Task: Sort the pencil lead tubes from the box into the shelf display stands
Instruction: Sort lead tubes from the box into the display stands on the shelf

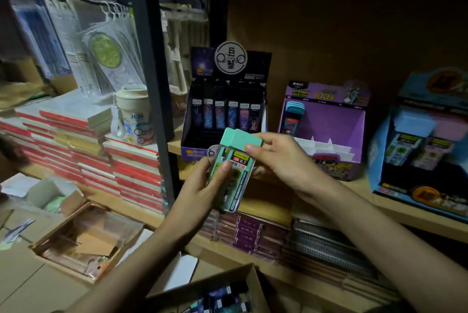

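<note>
Thumb pressure from the left grip (202, 186) pins the label end of stacked flat mint-green plastic pencil lead tubes (234, 160), while the right grip (276, 158) pinches their capped tops, just before the wooden shelf (405, 214). On it, the black cardboard display stand (202, 136) holds six dark tubes in a row. The purple cardboard display stand (329, 125) has a few blue-capped ones in its back left corner, and the blue cardboard display stand (377, 150) has blue- and pink-capped ones. Below, the open brown cardboard box (253, 279) contains loose dark and teal tubes.
</note>
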### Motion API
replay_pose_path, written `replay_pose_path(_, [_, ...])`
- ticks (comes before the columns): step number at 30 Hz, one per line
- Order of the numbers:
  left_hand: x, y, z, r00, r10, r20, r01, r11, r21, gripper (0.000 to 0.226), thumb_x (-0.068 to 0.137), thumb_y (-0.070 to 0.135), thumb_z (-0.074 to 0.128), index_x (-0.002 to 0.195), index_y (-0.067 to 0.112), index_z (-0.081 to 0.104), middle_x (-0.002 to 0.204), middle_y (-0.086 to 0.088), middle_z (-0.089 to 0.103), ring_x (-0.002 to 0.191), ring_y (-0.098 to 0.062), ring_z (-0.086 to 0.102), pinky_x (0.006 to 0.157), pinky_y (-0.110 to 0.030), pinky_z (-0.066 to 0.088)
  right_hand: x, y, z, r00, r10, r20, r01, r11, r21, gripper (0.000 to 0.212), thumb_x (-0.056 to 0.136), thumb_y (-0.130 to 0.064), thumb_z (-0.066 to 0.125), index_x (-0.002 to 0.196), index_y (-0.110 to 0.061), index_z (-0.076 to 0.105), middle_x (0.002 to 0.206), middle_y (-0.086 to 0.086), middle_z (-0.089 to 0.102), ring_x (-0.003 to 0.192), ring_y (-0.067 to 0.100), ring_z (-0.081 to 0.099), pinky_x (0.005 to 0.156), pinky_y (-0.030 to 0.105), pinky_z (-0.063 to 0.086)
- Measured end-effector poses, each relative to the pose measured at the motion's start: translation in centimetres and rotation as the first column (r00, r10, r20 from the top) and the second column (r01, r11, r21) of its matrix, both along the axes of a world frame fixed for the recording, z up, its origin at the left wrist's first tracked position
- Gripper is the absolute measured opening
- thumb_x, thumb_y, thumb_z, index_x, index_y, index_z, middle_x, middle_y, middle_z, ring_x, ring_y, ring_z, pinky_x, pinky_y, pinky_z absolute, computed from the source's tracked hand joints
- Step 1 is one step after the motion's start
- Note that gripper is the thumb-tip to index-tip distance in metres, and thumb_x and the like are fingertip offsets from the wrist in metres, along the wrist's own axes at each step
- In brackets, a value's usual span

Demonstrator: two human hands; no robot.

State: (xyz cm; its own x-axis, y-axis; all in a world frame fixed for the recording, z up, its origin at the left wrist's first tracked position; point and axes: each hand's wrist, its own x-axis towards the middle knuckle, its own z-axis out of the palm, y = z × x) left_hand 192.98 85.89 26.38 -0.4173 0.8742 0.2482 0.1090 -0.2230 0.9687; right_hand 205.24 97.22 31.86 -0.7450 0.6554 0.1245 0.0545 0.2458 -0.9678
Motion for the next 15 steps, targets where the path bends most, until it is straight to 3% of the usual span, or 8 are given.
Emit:
replay_pose_path(5, [3.9,2.9,0.3,0.996,-0.067,0.061,0.066,0.998,0.020,0.028,0.087,0.035,0.052,0.100,0.011,0.057,0.094,-0.004,0.073,0.081,-0.016,0.070,0.061,-0.022,0.054,6.3,2.2,1.5,0.981,-0.193,-0.019,0.193,0.980,0.054,0.003,0.092,-0.011,0.056,0.092,-0.014,0.058,0.075,0.003,0.068,0.059,0.002,0.065,0.046,0.017,0.051])
replay_pose_path(8, [6.3,4.6,0.8,0.990,-0.122,0.076,0.120,0.993,0.019,0.023,0.090,0.029,0.050,0.102,0.009,0.053,0.085,-0.006,0.071,0.063,-0.018,0.068,0.049,-0.024,0.052,10.9,3.7,2.8,0.950,-0.288,-0.120,0.296,0.953,0.058,0.007,0.091,-0.010,0.056,0.089,-0.017,0.056,0.071,0.000,0.069,0.062,0.006,0.067,0.046,0.020,0.053])
replay_pose_path(10, [7.9,5.6,1.1,0.985,-0.135,0.105,0.130,0.990,0.053,0.021,0.089,0.027,0.050,0.099,0.009,0.053,0.078,-0.004,0.068,0.063,-0.016,0.068,0.049,-0.026,0.054,13.9,4.9,3.6,0.907,-0.373,-0.197,0.395,0.915,0.086,0.009,0.092,-0.010,0.055,0.088,-0.019,0.056,0.066,-0.004,0.069,0.061,0.006,0.067,0.045,0.020,0.052])
replay_pose_path(12, [9.5,6.4,1.3,0.978,-0.164,0.126,0.155,0.985,0.083,0.025,0.086,0.029,0.050,0.102,0.010,0.053,0.081,-0.004,0.069,0.069,-0.016,0.069,0.052,-0.025,0.055,17.1,6.1,4.2,0.840,-0.473,-0.267,0.519,0.844,0.136,0.009,0.092,-0.012,0.056,0.087,-0.020,0.056,0.066,-0.007,0.069,0.061,0.004,0.065,0.046,0.019,0.051])
replay_pose_path(15, [11.6,7.3,1.3,0.965,-0.228,0.133,0.217,0.972,0.090,0.028,0.087,0.032,0.050,0.110,0.017,0.055,0.089,-0.009,0.068,0.074,-0.021,0.069,0.058,-0.026,0.055,21.9,7.9,4.5,0.720,-0.621,-0.310,0.694,0.643,0.323,0.007,0.093,-0.017,0.056,0.090,-0.023,0.055,0.074,-0.003,0.069,0.065,0.003,0.065,0.054,0.024,0.052])
